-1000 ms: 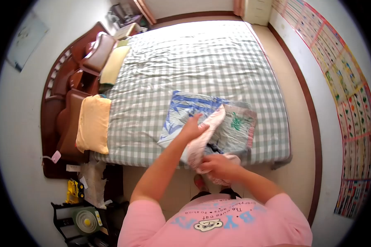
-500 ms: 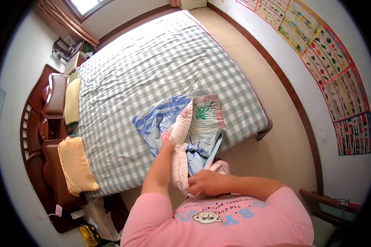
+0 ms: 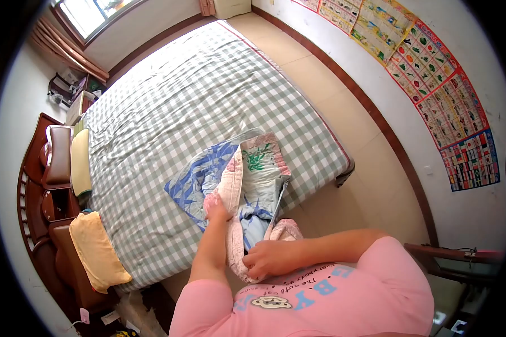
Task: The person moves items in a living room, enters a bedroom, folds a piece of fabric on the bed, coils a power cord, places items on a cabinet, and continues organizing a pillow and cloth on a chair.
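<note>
A quilted cloth [image 3: 258,188], like a thin quilt, is partly spread over the near right corner of the bed. It shows blue leaf patterns, a pale face with a green print, and a pink-and-white border. My left hand [image 3: 218,209] grips a bunched pink fold of the quilt, fingers partly hidden in it. Close to my body, my right hand [image 3: 271,258] is closed on the quilt's gathered near end. Between my hands a light blue part is tucked inside the folds, and the quilt hangs over the bed edge there.
The bed [image 3: 168,112] has a grey-and-white checked sheet. Along the brown headboard [image 3: 36,180] lie a yellow pillow [image 3: 80,163] and an orange-yellow cloth-covered pillow [image 3: 98,250]. Picture charts [image 3: 424,62] hang on the right wall. A dark wooden piece [image 3: 461,255] stands at lower right.
My view has turned, so the bed and quilt appear farther left. Both hands keep hold of the quilt in nearly the same places; its folds look almost unchanged.
</note>
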A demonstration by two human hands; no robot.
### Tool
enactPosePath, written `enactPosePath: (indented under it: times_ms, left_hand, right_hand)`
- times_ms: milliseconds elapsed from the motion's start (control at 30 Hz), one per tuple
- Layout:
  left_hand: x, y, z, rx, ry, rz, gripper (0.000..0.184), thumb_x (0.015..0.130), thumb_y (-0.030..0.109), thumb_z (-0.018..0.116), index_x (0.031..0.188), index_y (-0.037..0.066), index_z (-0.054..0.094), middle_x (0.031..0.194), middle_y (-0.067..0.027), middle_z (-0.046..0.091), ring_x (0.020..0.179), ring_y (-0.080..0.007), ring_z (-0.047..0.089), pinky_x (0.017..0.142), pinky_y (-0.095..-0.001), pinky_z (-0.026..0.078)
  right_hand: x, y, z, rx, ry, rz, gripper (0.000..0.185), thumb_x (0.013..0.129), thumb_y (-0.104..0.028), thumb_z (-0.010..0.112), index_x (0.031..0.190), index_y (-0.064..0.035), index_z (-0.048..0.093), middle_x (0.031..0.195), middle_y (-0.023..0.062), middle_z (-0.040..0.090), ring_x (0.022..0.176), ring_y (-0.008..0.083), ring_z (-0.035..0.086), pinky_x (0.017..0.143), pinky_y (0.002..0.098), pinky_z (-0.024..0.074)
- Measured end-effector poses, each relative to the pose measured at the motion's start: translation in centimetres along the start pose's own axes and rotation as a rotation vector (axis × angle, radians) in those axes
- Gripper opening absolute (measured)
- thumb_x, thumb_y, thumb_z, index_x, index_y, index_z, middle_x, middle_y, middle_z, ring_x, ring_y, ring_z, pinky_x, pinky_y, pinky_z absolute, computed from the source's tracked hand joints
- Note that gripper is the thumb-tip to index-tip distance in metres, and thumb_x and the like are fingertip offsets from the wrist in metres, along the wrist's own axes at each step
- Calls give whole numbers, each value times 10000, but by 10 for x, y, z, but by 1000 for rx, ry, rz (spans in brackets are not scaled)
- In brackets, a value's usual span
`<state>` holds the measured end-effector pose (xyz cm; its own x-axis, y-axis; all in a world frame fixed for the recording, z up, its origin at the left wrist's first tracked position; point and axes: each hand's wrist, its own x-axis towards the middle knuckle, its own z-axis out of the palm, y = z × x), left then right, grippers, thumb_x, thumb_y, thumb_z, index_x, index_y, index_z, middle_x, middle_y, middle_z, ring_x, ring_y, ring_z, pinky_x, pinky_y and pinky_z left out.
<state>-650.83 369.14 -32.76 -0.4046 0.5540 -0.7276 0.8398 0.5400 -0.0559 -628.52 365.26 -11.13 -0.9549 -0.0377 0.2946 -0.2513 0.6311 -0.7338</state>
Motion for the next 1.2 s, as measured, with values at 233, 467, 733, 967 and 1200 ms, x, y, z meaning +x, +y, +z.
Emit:
enactPosePath:
  times_ms: [233, 467, 733, 967, 1200]
  left_hand:
    - [60, -43, 19, 119, 184, 136, 250, 813, 123, 537, 1030, 53, 641, 1062, -161, 643, 971, -316, 626, 818, -406, 497]
    - [2, -95, -82, -1792, 112, 540, 315, 765, -59, 439, 1035, -53, 602, 1014, -112, 644, 878, -196, 631, 793, -317, 511]
    - [-93, -112, 68, -1050, -382, 630, 272, 791, 61, 591, 1059, 26, 620, 1015, -90, 648, 909, -149, 610, 791, -305, 489]
    - [-40, -47, 102, -724, -95, 276, 422, 760, 207, 608, 1113, -21, 574, 1108, -231, 586, 1078, -286, 552, 900, -389, 435]
    - [38, 1, 96, -903, 128, 199, 1085, 632, 517, 751, 1445, 101, 165, 1401, -253, 316, 1259, -394, 367, 1006, -475, 338]
  right_hand:
    - [-36, 25, -39, 23, -71, 264, 211, 724, -65, 588, 929, -87, 548, 911, 100, 516, 842, 289, 563, 689, 390, 452]
    - [-84, 42, -59, -10, -42, 726, 299, 732, -38, 580, 1027, -62, 541, 1013, 146, 541, 944, 338, 567, 777, 418, 449]
    - [-115, 167, 39, 19, 446, 891, 515, 682, 22, 571, 1181, -100, 539, 1069, 167, 570, 1021, 358, 539, 859, 403, 436]
    - [-50, 147, 68, -122, 8, 578, 323, 657, -70, 644, 971, -143, 632, 868, 110, 541, 810, 295, 576, 668, 373, 461]
    - [-42, 59, 20, 36, -4, 369, 256, 663, -37, 642, 897, -139, 626, 837, 85, 536, 743, 281, 573, 612, 371, 459]
